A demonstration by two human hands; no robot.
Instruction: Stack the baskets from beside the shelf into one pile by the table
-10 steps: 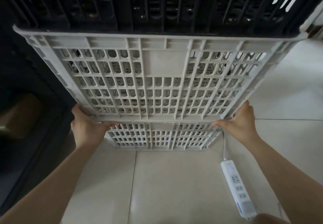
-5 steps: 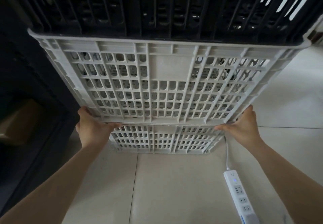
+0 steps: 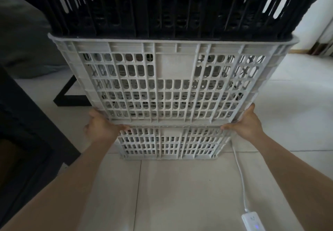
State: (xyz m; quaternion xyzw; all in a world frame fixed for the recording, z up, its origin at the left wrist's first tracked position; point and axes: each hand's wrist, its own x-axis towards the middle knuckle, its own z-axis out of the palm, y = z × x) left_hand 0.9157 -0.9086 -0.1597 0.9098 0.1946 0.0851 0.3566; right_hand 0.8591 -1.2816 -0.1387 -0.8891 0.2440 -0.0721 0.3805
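A pile of plastic baskets fills the head view. At the bottom a grey basket [image 3: 169,143] rests on the tiled floor. Nested in it is a larger-looking grey basket [image 3: 167,84], and black baskets [image 3: 162,8] sit inside that one, running off the top of the frame. My left hand [image 3: 101,127] grips the lower left corner of the upper grey basket. My right hand [image 3: 247,124] grips its lower right corner. Thumbs lie along the basket's bottom edge; the other fingers are hidden behind the corners.
Dark furniture [image 3: 27,131] stands close on the left, with a black frame leg [image 3: 72,93] on the floor behind it. A white power strip [image 3: 253,221] and its cable [image 3: 240,173] lie on the tiles at the right. Light tile floor [image 3: 180,194] stretches in front.
The view has shifted right and pulled back, so the pile sits more to the right and the floor on the left shows. Both hands keep their hold on the same corners.
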